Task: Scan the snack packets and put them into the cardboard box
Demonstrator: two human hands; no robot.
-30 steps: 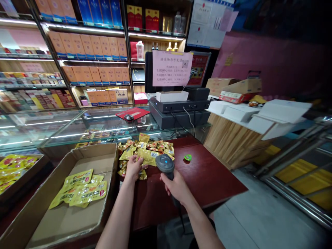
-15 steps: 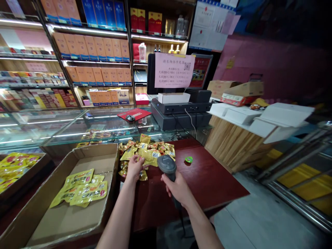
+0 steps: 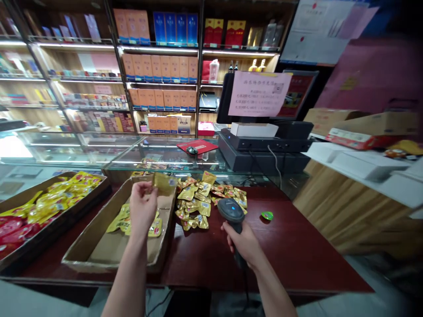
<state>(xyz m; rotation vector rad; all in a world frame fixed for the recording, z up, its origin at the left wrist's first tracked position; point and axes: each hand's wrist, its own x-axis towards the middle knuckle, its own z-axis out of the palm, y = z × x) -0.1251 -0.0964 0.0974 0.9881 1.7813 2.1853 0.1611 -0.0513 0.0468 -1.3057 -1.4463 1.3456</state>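
Note:
My left hand (image 3: 144,204) pinches a gold snack packet (image 3: 164,184) by its edge, above the open cardboard box (image 3: 105,257). Inside that box lie several yellow snack packets (image 3: 120,220), partly hidden behind my left hand and wrist. My right hand (image 3: 243,242) is wrapped round the handle of a dark grey barcode scanner (image 3: 232,212), whose head shows a small blue light. Between the box and the scanner sits a heap of gold packets (image 3: 194,202) on the dark red table (image 3: 294,251).
A small green packet (image 3: 267,215) lies right of the scanner. At the left stands another box (image 3: 99,196) of yellow and red packets. Behind the table are a glass counter (image 3: 158,164), a monitor with a pink notice (image 3: 257,94), and a mouse (image 3: 191,150) on a red pad.
My left hand has carried a packet from the heap leftward and up over the cardboard box. My right hand still grips the scanner. The camera view has swung to the left.

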